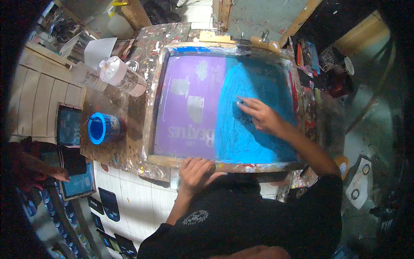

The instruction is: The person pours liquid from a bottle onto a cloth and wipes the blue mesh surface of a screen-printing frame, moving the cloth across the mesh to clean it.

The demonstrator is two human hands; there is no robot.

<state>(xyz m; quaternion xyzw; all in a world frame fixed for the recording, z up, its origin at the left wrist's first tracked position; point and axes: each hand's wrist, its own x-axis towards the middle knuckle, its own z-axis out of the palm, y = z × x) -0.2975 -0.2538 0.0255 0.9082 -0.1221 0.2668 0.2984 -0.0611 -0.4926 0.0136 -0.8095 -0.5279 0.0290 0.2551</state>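
Note:
A screen-printing frame (149,136) of wood lies flat on a paint-stained worktable. The left part of its mesh is a purple stencil (181,129) with pale shapes and mirrored lettering. Bright blue (229,136) with curved streaks covers much of the right part, and a shadow darkens its far right side. My right hand (263,118) is over the blue area, fingertips low at the surface. A small shiny spot shows at those fingertips; I cannot tell whether it is a held object. My left hand (196,170) grips the near rail of the frame, fingers over its top.
Left of the frame stand an open tub of blue ink (104,128), a whitish plastic bottle (123,77) and a clear bottle (87,76). A spray bottle (119,24) is farther back. Another person's hand (59,174) is at left near a smaller framed screen (79,184). Printed dark pieces (109,204) lie below.

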